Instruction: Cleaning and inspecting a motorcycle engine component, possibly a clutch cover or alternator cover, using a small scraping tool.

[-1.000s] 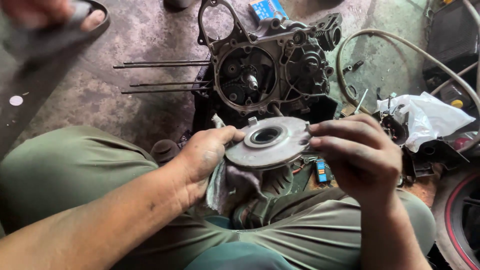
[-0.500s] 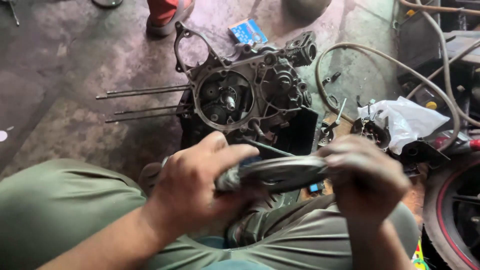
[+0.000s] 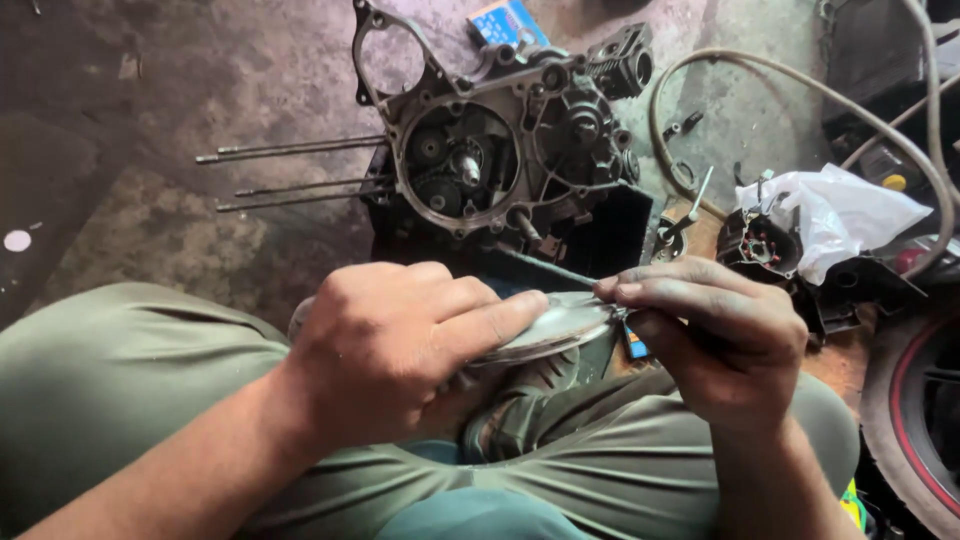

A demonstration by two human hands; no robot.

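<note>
Since 0.5 s ago, both hands and the metal disc have kept the same flat, edge-on attitude; the view has shifted so the engine case sits higher and more central. 1.0 s ago the disc's face was turned up toward the camera.

Left hand: clenched over the near side of the disc, fingers laid along its top, a grey rag bunched beneath. Right hand: fingertips pinching the disc's far rim.

Disc position: just in front of the engine case, above the lap, well below the case's open gear cavity.

2 long studs project left of the case. White plastic bag lies right of the case; a pale hose loops above the bag.
</note>
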